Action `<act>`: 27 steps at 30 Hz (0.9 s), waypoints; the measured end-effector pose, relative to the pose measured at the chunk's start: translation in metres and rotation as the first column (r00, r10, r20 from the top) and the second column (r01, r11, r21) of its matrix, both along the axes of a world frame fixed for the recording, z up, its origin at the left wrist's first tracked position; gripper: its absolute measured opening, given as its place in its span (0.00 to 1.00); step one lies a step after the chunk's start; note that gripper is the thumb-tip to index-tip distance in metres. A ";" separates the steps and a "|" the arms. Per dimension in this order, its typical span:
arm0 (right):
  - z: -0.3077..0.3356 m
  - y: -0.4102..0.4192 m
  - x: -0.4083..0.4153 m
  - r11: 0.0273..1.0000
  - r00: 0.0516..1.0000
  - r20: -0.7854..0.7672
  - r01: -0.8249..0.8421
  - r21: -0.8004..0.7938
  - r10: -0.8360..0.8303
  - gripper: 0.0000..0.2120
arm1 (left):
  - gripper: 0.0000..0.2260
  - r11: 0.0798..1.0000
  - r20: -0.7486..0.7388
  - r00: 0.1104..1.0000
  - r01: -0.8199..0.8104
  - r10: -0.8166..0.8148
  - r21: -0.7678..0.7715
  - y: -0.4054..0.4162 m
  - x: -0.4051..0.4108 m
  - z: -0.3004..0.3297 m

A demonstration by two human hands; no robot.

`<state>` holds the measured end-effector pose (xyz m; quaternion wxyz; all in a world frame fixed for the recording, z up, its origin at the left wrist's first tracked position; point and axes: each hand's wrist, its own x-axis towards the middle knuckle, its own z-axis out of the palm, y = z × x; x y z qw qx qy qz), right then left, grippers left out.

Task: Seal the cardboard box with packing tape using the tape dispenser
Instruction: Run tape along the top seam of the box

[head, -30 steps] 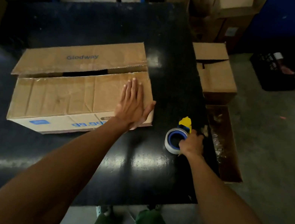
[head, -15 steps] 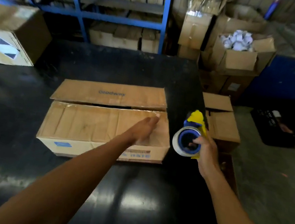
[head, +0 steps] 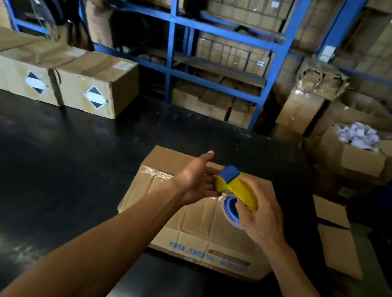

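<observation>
The right hand (head: 262, 220) grips the light, rigid dispenser (head: 235, 192) above the box (head: 202, 225); the open left hand (head: 195, 182) touches its front, probably seeking the sticky tape end

Box (head: 192, 223) sat on table (head: 28, 171) — dispenser (head: 236, 190) above it, cartons (head: 53, 76) far left, shelving (head: 226, 30) behind.

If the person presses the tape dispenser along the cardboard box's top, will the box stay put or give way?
The cardboard box lies low and flat on the black table, so it probably won't tip. Its creased top may flex under the tape dispenser. It could slide on the glossy surface.
</observation>
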<state>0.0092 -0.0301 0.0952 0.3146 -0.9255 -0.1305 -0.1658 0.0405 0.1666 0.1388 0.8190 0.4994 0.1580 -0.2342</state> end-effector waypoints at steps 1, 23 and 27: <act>-0.001 0.008 0.002 0.999 1.000 -0.009 -0.018 -0.032 0.018 0.26 | 0.21 1.000 -0.008 1.000 -0.014 0.014 0.023 0.007 -0.003 0.001; 0.019 0.092 0.107 0.913 0.937 -0.164 -0.340 -0.226 0.309 0.27 | 0.07 0.593 -0.060 0.609 -0.740 0.791 0.315 0.163 0.059 -0.058; 0.001 0.089 0.116 0.885 0.920 -0.222 -0.376 -0.274 0.322 0.26 | 0.06 0.599 -0.004 0.633 -0.730 0.774 0.330 0.157 0.061 -0.075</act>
